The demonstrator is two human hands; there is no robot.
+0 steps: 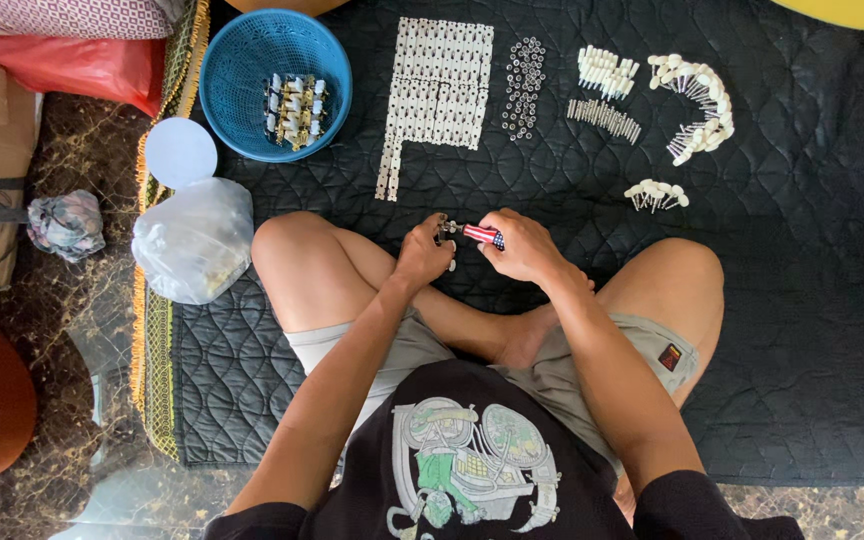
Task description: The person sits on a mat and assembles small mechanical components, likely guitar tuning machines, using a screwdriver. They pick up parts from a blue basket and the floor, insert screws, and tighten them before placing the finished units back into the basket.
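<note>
A dark quilted mat [802,330] covers a marbled floor, and the person sits cross-legged on it with small parts laid out in groups ahead of the knees. The right hand [524,245] is closed around a short screwdriver [482,235] with a striped red, white and blue handle; the tool's long axis runs nearly level, left to right, with its tip pointing toward the other hand. The left hand [424,252] pinches a small metal part [445,228] between its fingertips, just at the tool's tip, so the two hands sit almost touching above the crossed shins. The part lies directly to the left of the right hand's fingers, on the same line as the tool; how the tip meets it is too small to tell. Farther out, well apart from both hands, lie a block of white plates in rows [442,85], a patch of small rings [524,88], bundles of white pegs [607,70] and an arc of knobbed pins [697,105]. A blue basket [222,75] holding finished pieces stands to the left, nearer the left hand, beside a clear plastic bag [195,240].
</note>
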